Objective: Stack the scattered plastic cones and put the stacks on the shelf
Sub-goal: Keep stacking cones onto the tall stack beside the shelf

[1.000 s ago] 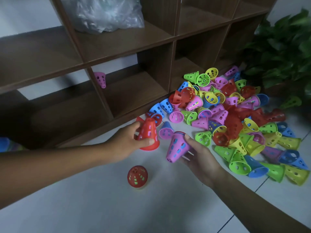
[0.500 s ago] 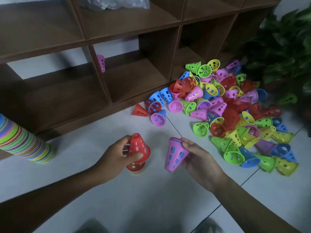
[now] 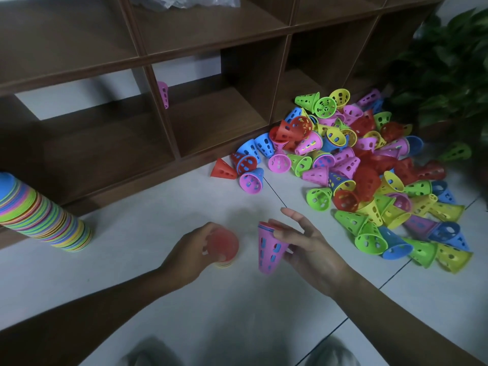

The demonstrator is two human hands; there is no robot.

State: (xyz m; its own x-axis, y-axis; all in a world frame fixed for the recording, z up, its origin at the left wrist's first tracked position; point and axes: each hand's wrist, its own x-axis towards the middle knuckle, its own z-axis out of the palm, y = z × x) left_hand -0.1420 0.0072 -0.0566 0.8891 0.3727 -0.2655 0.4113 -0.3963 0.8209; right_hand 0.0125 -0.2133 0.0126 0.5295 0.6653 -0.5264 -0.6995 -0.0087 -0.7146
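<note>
My left hand (image 3: 194,253) grips a red cone (image 3: 223,244) that sits on top of a short stack on the floor; the cone is blurred. My right hand (image 3: 309,247) holds a pink cone (image 3: 268,250) with a few nested cones, wide end up and tilted, just right of the red one. A big heap of loose coloured cones (image 3: 356,170) lies on the floor to the right, against the brown shelf (image 3: 163,128). A tall multicoloured stack (image 3: 39,217) stands at the left. One pink cone (image 3: 163,94) sits in a lower shelf compartment.
A potted plant (image 3: 449,75) stands at the far right behind the heap. A clear plastic bag (image 3: 184,1) lies on an upper shelf. A lone red cone (image 3: 222,170) and a pink one (image 3: 252,180) lie at the heap's left edge. My knees show at the bottom.
My left hand has brought the red cone from the heap down onto the short stack. My right hand has drawn the pink cone back towards me. The view has tilted down and left.
</note>
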